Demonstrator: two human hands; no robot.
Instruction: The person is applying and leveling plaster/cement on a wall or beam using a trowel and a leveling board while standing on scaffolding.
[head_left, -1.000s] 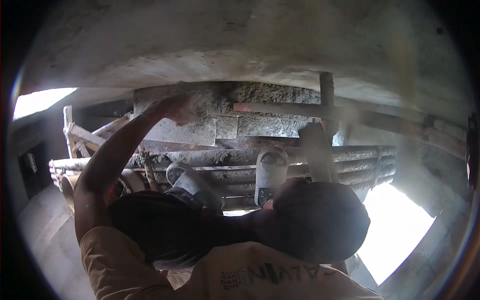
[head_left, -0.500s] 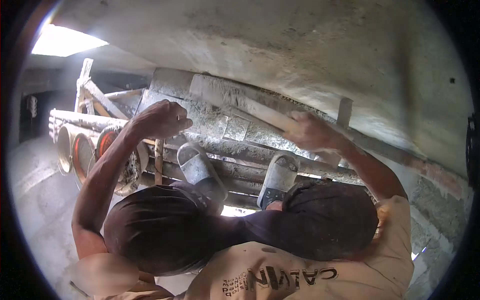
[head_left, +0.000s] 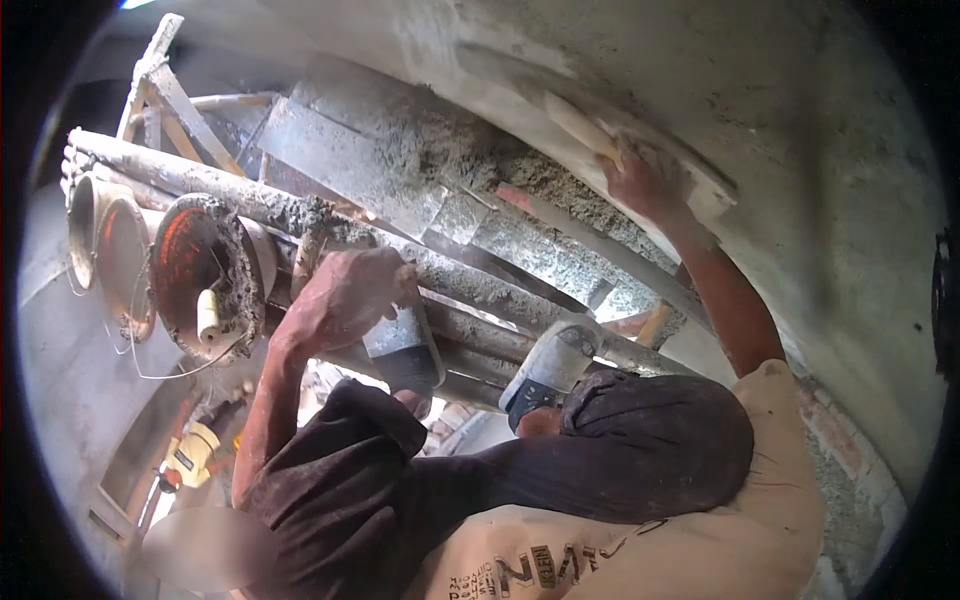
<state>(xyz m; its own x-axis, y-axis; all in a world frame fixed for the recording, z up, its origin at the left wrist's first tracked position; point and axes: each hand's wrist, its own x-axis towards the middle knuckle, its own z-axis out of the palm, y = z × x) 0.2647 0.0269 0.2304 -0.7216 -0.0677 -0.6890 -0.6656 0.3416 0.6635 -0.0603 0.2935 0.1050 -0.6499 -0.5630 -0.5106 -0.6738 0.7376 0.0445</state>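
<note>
Head view: at 9 o'clock sit three buckets [head_left: 180,255]; beside them the left hand [head_left: 352,298], half-curled and apparently empty, partly hides one of two sandals [head_left: 405,345]. At 1 o'clock is one float [head_left: 580,128], its handle gripped by the right hand's [head_left: 645,178] closed fingers, near the wall [head_left: 850,250]; contact cannot be told. Smoothing seems in hand; the next move likely calls for holding the float flat.

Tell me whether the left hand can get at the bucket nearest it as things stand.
Probably yes: the left hand seems empty and is just right of that bucket, with nothing visible blocking the gap, though depth is hard to judge.
</note>
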